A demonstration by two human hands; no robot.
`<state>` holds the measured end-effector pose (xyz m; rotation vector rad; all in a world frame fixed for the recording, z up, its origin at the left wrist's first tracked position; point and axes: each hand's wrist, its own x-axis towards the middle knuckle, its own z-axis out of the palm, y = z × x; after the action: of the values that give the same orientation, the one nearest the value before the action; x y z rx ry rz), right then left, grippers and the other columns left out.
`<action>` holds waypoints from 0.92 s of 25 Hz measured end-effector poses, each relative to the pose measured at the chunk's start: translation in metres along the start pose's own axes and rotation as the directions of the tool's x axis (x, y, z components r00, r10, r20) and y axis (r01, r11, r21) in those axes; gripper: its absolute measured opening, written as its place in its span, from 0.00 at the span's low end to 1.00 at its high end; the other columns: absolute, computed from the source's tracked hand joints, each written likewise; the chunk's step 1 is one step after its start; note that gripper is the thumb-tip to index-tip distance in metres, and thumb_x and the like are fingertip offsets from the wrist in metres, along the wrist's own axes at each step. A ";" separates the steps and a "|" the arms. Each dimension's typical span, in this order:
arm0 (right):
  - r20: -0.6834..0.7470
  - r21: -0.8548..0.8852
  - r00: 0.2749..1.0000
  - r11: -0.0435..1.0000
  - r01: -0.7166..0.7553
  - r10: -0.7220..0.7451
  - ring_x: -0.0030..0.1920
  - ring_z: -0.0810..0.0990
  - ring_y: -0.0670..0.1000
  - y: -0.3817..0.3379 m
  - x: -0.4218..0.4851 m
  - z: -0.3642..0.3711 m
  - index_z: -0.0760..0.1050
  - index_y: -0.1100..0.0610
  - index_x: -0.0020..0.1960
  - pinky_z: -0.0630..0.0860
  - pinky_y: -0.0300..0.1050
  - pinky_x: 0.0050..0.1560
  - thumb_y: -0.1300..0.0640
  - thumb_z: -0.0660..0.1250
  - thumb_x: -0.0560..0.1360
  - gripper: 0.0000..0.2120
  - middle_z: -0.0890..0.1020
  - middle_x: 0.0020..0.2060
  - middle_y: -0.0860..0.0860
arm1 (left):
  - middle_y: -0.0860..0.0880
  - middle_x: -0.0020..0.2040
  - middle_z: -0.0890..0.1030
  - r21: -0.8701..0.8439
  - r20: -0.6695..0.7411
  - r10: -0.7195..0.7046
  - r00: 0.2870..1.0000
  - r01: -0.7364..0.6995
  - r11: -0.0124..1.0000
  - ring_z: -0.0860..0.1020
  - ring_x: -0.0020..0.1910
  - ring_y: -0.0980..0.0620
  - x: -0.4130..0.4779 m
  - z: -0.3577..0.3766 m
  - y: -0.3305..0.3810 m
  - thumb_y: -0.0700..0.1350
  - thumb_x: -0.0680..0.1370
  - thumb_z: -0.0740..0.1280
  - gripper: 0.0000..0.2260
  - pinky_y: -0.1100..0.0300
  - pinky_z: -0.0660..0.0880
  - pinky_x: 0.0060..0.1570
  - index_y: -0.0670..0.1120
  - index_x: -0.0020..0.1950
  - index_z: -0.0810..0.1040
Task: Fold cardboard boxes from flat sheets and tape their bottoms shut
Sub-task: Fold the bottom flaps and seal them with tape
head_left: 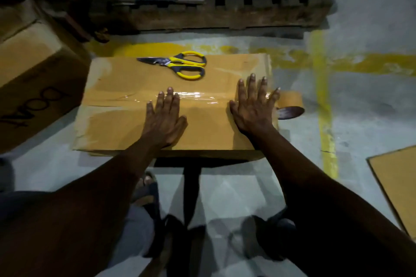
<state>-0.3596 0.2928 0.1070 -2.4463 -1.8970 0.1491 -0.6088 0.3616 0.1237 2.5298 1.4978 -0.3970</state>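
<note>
A brown cardboard box (126,128) lies in front of me with its closed flaps facing up. A strip of clear tape (198,98) runs along the seam between the flaps. My left hand (164,117) lies flat on the box with straight fingers over the tape near the middle. My right hand (254,105) presses flat on the tape at the box's right edge, fingers spread. Yellow-handled scissors (180,64) rest shut on the far part of the box. A roll of brown tape (290,102) sits just beyond the right edge, partly hidden by my right hand.
A taped cardboard box with black writing (31,78) stands at the left. A stack of flat cardboard on a wooden pallet (202,0) fills the back. A flat cardboard sheet (396,186) lies on the floor at the right. Yellow lines (324,101) mark the grey floor.
</note>
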 end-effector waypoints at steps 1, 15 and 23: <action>0.019 0.013 0.998 0.998 0.064 -0.065 0.77 0.47 0.68 -0.017 0.005 0.000 0.52 0.56 0.80 0.46 0.77 0.69 0.40 0.46 0.80 0.33 0.49 0.79 0.62 | 0.45 0.79 0.36 -0.016 0.009 -0.038 0.999 0.038 0.999 0.39 0.78 0.43 -0.003 0.000 -0.017 0.57 0.82 0.47 0.31 0.38 0.43 0.74 0.45 0.79 0.40; 0.032 -0.055 0.998 0.997 0.050 -0.048 0.65 0.68 0.61 -0.115 0.075 -0.041 0.75 0.56 0.63 0.65 0.59 0.60 0.50 0.58 0.81 0.16 0.74 0.62 0.56 | 0.36 0.78 0.39 -0.132 0.030 -0.402 0.915 0.402 0.906 0.41 0.76 0.33 -0.008 -0.009 -0.061 0.60 0.80 0.51 0.33 0.31 0.46 0.69 0.50 0.79 0.42; 0.295 0.158 0.943 0.965 -0.207 0.154 0.62 0.76 0.60 -0.056 0.022 -0.070 0.69 0.58 0.66 0.74 0.49 0.56 0.48 0.71 0.73 0.26 0.76 0.61 0.59 | 0.43 0.79 0.43 0.001 0.308 0.195 0.931 -0.206 0.979 0.47 0.77 0.35 0.005 -0.055 0.054 0.58 0.79 0.60 0.34 0.36 0.59 0.70 0.49 0.79 0.47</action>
<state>-0.4008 0.3301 0.1808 -2.5756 -1.6490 0.6841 -0.5511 0.3551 0.1749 2.4720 1.1172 -0.7473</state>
